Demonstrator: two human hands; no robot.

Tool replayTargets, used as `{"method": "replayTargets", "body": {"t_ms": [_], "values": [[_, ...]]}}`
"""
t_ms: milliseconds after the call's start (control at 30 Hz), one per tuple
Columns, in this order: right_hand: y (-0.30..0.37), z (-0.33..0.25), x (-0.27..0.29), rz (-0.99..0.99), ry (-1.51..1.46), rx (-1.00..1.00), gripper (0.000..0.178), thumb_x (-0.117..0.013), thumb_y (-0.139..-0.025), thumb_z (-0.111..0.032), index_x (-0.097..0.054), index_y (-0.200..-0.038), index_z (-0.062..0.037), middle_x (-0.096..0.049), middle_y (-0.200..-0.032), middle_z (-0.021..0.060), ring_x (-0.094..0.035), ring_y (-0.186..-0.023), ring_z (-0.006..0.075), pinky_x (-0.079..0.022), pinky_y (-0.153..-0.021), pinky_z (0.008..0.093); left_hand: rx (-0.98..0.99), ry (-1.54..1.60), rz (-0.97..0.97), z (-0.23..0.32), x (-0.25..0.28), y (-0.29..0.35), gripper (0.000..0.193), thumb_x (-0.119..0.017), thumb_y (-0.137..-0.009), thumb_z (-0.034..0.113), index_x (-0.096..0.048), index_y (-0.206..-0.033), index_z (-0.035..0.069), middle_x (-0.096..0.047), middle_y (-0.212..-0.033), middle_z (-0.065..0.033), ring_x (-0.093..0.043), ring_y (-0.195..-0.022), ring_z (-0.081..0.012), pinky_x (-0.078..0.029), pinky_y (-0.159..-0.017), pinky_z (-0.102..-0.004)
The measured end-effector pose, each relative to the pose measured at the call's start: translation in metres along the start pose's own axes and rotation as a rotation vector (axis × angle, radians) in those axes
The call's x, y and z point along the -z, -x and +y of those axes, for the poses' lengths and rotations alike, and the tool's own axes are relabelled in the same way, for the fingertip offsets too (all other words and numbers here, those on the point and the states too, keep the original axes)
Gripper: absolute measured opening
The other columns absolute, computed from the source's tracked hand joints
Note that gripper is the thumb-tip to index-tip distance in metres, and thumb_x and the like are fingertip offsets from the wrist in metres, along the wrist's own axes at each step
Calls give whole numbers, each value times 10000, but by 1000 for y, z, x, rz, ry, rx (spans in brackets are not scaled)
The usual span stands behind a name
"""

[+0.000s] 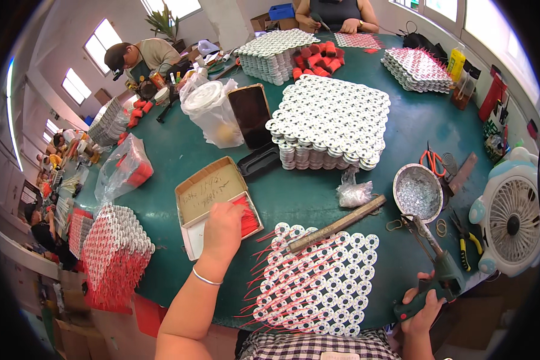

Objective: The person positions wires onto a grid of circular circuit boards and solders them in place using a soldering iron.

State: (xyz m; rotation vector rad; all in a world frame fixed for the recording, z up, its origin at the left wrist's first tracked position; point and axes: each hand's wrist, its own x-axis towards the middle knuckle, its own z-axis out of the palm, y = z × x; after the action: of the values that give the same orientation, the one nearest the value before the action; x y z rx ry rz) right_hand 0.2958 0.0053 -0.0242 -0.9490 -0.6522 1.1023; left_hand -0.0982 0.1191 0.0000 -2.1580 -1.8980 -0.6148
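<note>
Right grip (pixel 423 312) wrapped round green plastic pistol-shaped tool (pixel 447 275); left grip (pixel 223 228) at thin red wires (pixel 248 219) in brown cardboard box (pixel 205 187), closure unclear.

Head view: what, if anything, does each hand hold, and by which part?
Right hand: green soldering gun, by its handle. Left hand: over red wires; grip can't be told.

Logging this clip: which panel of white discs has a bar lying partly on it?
The single flat panel at lower centre; the brown bar lies on no other.

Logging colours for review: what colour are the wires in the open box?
The wires are red, clearest in the head view.
</note>
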Motion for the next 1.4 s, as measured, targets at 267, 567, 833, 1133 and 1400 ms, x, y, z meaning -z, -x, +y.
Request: {"method": "replayTargets", "body": {"t_ms": [267, 567, 833, 1133, 1400], "values": [[-1, 2, 1, 36, 30, -15, 485, -509, -860, -209, -363, -1278, -11, -525, -1109, 170, -558, -573, 166, -464, -518, 273, 596, 962, 245, 26, 30, 30, 165, -566, -869, 43, -629, -1014, -5, -671, -860, -75, -573, -640, -105, -482, -610, -236], [2, -7, -9, 79, 17, -56, 481, -522, -852, -206, -369, -1265, -11, -523, -1108, 174, -554, -554, 171, -459, -508, 270, 562, 804, -43, 36, 40, 81, 119, -602, -848, 62, -678, -927, 14, -676, -898, -73, -621, -717, -143, -499, -641, -271], [4, -27, -37, -498, 709, 176, 509, -536, -878, -352, -438, -1223, 10, -590, -1076, 173, -622, -710, 204, -475, -568, 283, -292, 819, -657, 163, 46, 59, 242, -580, -846, 192, -625, -1060, 89, -644, -824, -107, -627, -723, -265, -510, -617, -359], [-3, 2, -41, -624, 738, 421, 559, -748, -650, -159, -506, -1113, 39, -632, -945, 163, -651, -815, 281, -511, -734, 350, -450, 903, -726, 195, 33, 66, 165, -510, -818, 120, -590, -946, 54, -601, -856, -141, -609, -780, -339, -506, -676, -415], [-1, -12, -33, -451, 1139, 191, 420, -699, -794, -223, -551, -1090, 36, -637, -996, 171, -624, -844, 283, -499, -742, 365, -190, 1169, -667, 207, 25, 62, 139, -547, -799, 137, -628, -881, 61, -603, -719, -179, -608, -696, -353, -467, -628, -421]]}}
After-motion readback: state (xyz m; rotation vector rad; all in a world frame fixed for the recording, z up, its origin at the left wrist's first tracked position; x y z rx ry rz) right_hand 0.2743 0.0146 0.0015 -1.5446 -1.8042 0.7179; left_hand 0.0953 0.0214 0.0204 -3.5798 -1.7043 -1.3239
